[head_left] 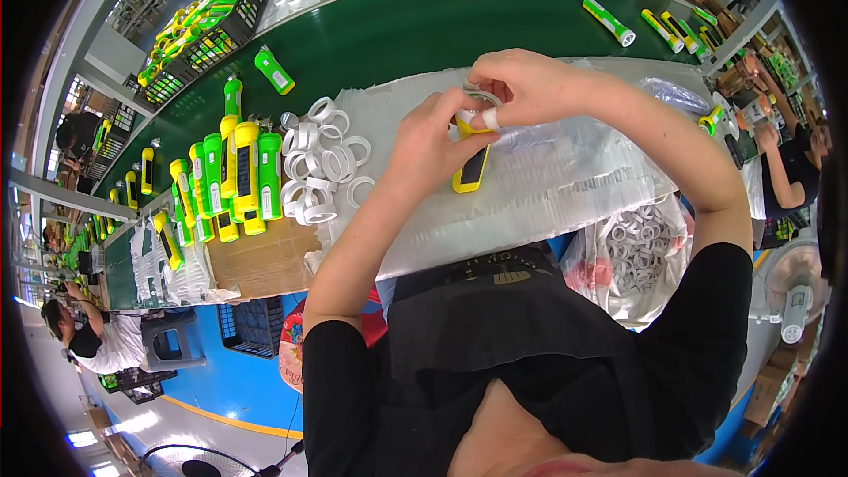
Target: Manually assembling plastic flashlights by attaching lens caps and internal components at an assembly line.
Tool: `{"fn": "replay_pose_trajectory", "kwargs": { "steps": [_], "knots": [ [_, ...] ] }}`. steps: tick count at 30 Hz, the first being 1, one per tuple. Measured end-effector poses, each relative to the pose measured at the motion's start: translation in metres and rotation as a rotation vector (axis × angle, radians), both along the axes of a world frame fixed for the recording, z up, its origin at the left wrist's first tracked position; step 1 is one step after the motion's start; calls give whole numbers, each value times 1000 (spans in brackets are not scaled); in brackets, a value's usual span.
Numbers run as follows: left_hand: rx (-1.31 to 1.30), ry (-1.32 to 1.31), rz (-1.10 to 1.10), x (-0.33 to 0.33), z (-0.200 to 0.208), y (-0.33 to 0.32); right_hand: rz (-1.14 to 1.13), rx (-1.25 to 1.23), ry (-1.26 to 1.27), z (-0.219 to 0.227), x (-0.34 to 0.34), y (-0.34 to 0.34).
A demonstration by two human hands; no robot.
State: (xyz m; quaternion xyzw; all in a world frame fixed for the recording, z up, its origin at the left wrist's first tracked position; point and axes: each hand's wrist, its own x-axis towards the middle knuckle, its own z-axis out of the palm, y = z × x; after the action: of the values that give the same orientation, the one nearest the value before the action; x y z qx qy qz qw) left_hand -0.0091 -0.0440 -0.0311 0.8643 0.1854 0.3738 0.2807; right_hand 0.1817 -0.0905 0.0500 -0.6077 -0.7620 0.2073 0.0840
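Note:
Over the middle of the bench, a yellow flashlight [473, 171] with a dark panel on its side hangs from my closed left hand [435, 134], head end up. My right hand [533, 87] is closed at that head end, its fingers and thumb around a white ring [483, 99]. The ring sits at the rim of the flashlight's head; whether it is fully seated cannot be made out. Left of my hands lies a loose pile of white rings [323, 159]. Beside the pile, several green and yellow flashlights [231, 172] lie close together.
Cardboard and grey sheeting [565, 178] cover the near bench; behind runs a green belt [397, 31] carrying flashlights. A black crate [249, 9] full of flashlights stands far left. A bag of white rings [638, 252] sits below right. A co-worker [786, 168] works at the right.

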Motion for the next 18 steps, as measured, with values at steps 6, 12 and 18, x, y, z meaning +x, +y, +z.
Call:
{"fn": "replay_pose_trajectory", "kwargs": {
  "steps": [6, 12, 18],
  "knots": [
    [-36, -5, -56, 3, -2, 2, 384, 179, 93, 2, 15, 1],
    [0, -14, -59, 3, -1, 1, 245, 7, 22, 4, 10, 6],
    [79, -7, 4, 8, 0, -4, 55, 14, 46, 1, -1, -2]
  ]
}}
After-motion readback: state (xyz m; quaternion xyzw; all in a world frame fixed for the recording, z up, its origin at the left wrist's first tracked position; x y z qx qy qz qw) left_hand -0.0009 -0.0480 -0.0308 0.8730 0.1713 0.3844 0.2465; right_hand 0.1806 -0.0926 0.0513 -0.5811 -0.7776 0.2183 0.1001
